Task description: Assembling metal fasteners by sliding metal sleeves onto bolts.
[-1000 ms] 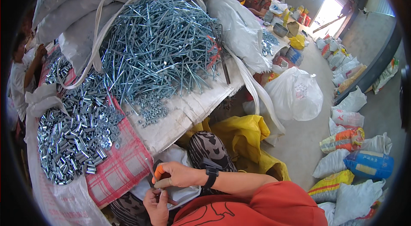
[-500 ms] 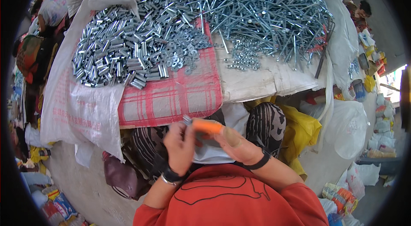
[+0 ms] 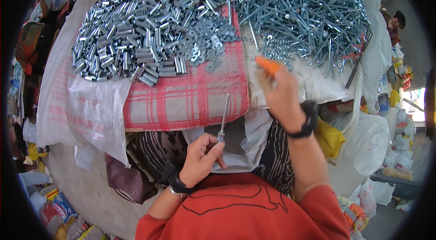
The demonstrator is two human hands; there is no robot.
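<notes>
Pinched between thumb and fingers of my left hand point(image 3: 202, 156) is a long thin metal bolt point(image 3: 225, 117), pointing up and away from me over the front edge of the table. A small fitting sits on it near my fingertips; its exact shape is too small to tell. My right hand point(image 3: 284, 101), smeared by motion, reaches over the table with an orange cylindrical tool point(image 3: 269, 65) in its grip. Its end is close to a pile of small nuts point(image 3: 277, 51). Part of the tool is hidden by my fingers.
Metal sleeves point(image 3: 122, 40) cover the table's left, with flat washers point(image 3: 200, 49) beside them. Long bolts point(image 3: 304, 8) heap up at the far right. Red-checked cloth point(image 3: 181, 99) lies along the front edge. White plastic sacking point(image 3: 86, 108) hangs at the left.
My right hand has moved away from my left, up and right over the table, carrying the orange tool. The bolt in my left hand now shows in full length.
</notes>
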